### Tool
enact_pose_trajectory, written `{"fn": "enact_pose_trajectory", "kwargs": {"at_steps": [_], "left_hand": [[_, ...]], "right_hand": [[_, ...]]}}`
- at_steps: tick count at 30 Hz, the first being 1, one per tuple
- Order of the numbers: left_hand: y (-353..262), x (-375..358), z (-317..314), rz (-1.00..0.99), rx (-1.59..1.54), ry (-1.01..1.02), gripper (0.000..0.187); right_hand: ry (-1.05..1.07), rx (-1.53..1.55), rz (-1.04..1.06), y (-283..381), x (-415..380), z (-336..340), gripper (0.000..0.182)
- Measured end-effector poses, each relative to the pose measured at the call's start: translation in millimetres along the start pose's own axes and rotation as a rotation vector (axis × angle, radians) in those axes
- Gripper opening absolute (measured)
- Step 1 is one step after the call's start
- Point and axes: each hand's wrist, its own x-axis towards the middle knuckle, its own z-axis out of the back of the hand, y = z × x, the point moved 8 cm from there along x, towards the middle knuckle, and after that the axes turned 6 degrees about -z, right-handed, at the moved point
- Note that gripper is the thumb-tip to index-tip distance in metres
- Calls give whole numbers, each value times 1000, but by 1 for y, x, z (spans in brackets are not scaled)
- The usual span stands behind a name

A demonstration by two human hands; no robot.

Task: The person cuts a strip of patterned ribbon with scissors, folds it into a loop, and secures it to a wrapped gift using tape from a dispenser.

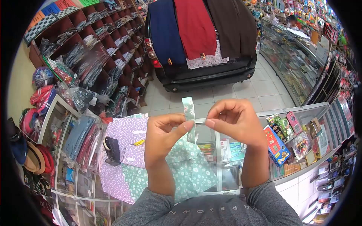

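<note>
Above the counter, my left hand [166,137] is closed, thumb and fingers pinching a narrow strip of green floral wrapping paper [189,107] that stands upright. My right hand [237,122] is closed in a pinch just to the right, on a short pale piece of tape [200,121] that reaches the strip's edge. Below my hands lie a green daisy-patterned sheet [194,169] and a purple floral sheet [117,180]. A black tape dispenser [112,151] and a yellow cutter [139,142] rest on the purple paper.
The glass counter [230,190] spans the front, with boxed toys [277,145] on its right and bagged clothes [81,139] on its left. Shelves of packed garments [85,56] stand left. Trousers [194,28] hang over a car's rear [203,83]. Another person [292,23] is far right.
</note>
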Motion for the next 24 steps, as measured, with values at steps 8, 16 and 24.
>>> {"fn": "enact_pose_trajectory", "kwargs": {"at_steps": [8,16,24], "left_hand": [[-1,1,-12,-7,31,74,14],[0,0,-11,-2,34,73,14],[-1,-1,-13,9,39,82,14]], "right_hand": [[-2,-107,-42,-4,1,-5,11],[-4,-161,-59,-4,2,-5,12],[7,-158,-48,-4,1,-5,14]]}}
